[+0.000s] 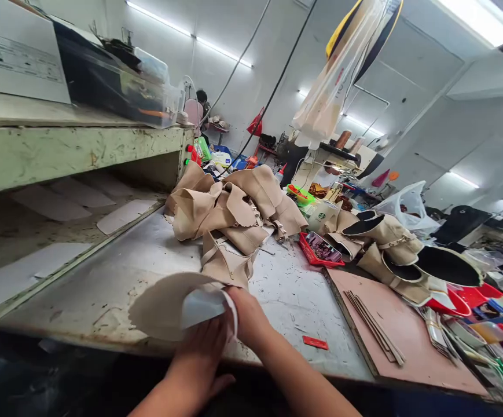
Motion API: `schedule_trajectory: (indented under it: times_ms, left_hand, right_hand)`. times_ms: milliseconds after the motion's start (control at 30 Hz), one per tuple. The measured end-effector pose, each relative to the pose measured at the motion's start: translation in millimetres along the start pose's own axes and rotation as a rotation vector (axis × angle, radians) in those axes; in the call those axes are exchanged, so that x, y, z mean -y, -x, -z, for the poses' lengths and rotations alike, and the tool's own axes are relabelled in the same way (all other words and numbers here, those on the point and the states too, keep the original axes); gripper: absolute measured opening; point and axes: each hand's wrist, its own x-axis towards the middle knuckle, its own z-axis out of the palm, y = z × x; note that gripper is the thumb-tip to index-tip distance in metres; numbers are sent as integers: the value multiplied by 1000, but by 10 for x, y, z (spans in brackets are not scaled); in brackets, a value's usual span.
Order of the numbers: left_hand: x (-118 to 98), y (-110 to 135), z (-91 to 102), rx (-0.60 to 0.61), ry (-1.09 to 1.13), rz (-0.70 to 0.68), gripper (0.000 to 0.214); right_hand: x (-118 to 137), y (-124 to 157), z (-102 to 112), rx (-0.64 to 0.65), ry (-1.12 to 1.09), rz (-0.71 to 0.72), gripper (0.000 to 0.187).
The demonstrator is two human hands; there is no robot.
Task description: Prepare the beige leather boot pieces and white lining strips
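A beige leather boot upper (158, 307) lies near the table's front edge, its opening towards me. Inside it shows a pale bluish-white lining (201, 310). My right hand (249, 315) is wrapped round the right side of the upper, by a pale strip along its edge; its fingertips are hidden. My left hand (203, 350) lies with fingers stretched out flat at the opening's lower edge, against the upper, thumb apart. Just beyond the hands, a heap of similar beige uppers (229, 208) with straps and buckles covers the table.
A green-edged shelf (81, 153) overhangs the left side. To the right lie a red tray (309, 252) with a phone-like item, a small red piece (315, 343) and a pinkish board (407, 324) bearing thin strips (375, 327). More beige uppers (390, 237) stand behind it.
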Motion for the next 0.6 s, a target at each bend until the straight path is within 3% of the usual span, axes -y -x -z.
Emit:
schedule_trajectory:
  times_ms: [133,267,433,600]
  left_hand:
    - [78,41,-32,-130,105,-65,83]
    - [43,41,50,-85,219,61,78]
    - [42,17,65,-63,189,65,66]
    - [112,10,-116,-203,119,-16,64]
  right_hand:
    - [-341,206,76,-144,76,-66,38]
    - [-399,326,108,-211,40,-116,36]
    - [-400,291,113,-206,91,-162,38]
    - [-406,305,89,-164,129,-149,37]
